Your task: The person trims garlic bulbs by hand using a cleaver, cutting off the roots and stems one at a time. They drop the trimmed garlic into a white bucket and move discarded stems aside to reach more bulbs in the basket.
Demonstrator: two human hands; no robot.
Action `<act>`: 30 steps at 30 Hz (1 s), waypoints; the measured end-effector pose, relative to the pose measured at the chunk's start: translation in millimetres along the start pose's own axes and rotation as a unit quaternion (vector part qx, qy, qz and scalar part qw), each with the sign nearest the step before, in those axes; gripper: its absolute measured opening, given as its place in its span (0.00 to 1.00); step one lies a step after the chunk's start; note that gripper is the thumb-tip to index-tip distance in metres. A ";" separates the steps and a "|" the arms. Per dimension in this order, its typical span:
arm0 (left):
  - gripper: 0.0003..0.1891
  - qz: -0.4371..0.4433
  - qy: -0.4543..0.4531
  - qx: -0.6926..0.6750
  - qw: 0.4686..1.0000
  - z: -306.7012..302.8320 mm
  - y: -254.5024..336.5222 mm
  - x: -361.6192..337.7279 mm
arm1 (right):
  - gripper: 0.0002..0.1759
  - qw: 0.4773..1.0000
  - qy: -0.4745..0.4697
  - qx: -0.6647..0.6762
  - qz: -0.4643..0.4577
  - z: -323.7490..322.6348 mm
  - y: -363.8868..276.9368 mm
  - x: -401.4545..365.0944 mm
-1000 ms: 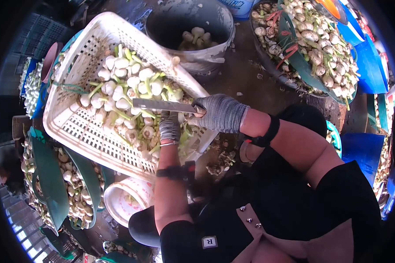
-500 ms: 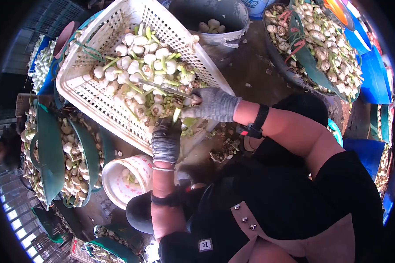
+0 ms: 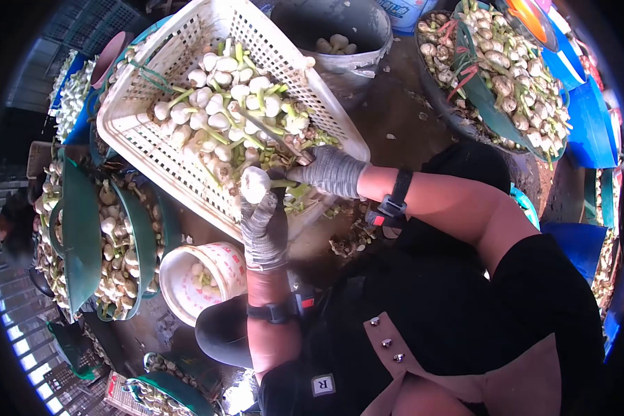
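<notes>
My left hand (image 3: pixel 265 234), in a grey knit glove, is closed around a garlic bulb (image 3: pixel 255 184) whose green stem points right. My right hand (image 3: pixel 331 171), gloved alike, grips a knife (image 3: pixel 270 133) with its blade reaching up and left over the pile. The stem of the held bulb ends near my right fingers; whether they touch it is hard to tell. Beneath both hands stands a white perforated plastic crate (image 3: pixel 128 142) with many garlic bulbs (image 3: pixel 218 104) on green stems in it.
A grey bucket (image 3: pixel 340 80) with a few bulbs stands behind the crate, and a white-and-red bucket (image 3: pixel 180 291) by my left forearm. Garlic-filled green baskets (image 3: pixel 80 236) are at the left; a large full tub (image 3: pixel 451 111) is at the right. Trimmings (image 3: pixel 353 239) lie on the floor.
My left hand has turned, and a clean white bulb now shows at its fingertips. The right hand with the knife has shifted slightly left and down.
</notes>
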State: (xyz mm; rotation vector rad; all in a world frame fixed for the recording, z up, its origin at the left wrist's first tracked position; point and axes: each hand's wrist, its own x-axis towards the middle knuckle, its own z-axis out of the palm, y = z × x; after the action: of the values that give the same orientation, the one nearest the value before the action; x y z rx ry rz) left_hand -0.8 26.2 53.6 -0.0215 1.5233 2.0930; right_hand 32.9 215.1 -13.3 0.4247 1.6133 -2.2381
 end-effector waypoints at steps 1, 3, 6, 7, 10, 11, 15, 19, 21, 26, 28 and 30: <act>0.32 0.046 -0.084 0.011 0.995 -34.5 -25.4 19.6 | 0.20 0.904 0.165 -0.333 -0.210 15.8 -7.3 -19.0; 0.28 0.073 -0.177 -0.082 0.978 -23.5 -8.9 2.8 | 0.18 0.866 0.147 -0.419 -0.228 23.9 -36.9 -47.5; 0.20 0.271 -0.156 0.380 0.871 -65.6 -26.6 25.0 | 0.13 0.800 0.116 -0.496 -0.318 34.3 -57.3 -74.5; 0.17 0.348 -0.133 0.578 0.726 -75.3 -35.7 30.4 | 0.12 0.766 0.110 -0.531 -0.346 40.0 -65.3 -83.2; 0.16 0.338 -0.128 0.577 0.733 -88.0 -59.4 28.3 | 0.10 0.718 0.109 -0.580 -0.370 39.8 -59.3 -85.4; 0.16 0.334 -0.121 0.578 0.735 -93.2 -64.6 25.9 | 0.10 0.729 0.114 -0.572 -0.357 40.3 -58.0 -85.3; 0.16 0.330 -0.103 0.592 0.728 -96.4 -70.0 19.5 | 0.12 0.731 0.113 -0.585 -0.332 40.1 -49.5 -82.0; 0.19 0.389 -0.123 0.691 0.598 -67.1 -34.3 2.0 | 0.14 0.751 0.057 -0.612 -0.240 27.1 -37.4 -68.1; 0.21 0.339 -0.136 0.662 0.655 -43.8 -11.1 -15.9 | 0.14 0.765 0.106 -0.617 -0.148 -1.5 -24.0 -52.0; 0.29 0.184 0.078 0.452 0.869 -57.9 66.8 -53.4 | 0.17 0.809 0.250 -0.494 -0.197 -66.4 13.5 -20.4; 0.32 0.171 0.179 0.706 0.663 -81.3 114.7 -70.2 | 0.19 0.801 0.259 -0.523 -0.133 -25.6 -39.7 -33.7; 0.33 0.064 0.237 0.833 0.496 -113.8 132.9 -75.5 | 0.20 0.817 0.268 -0.490 -0.143 -14.7 -42.8 -34.3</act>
State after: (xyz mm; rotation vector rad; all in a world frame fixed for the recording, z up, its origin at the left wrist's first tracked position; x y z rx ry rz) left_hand -28.0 -133.7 153.4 0.2426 3.2076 -0.2261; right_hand 45.1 245.1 33.3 0.5415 2.9853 -1.1391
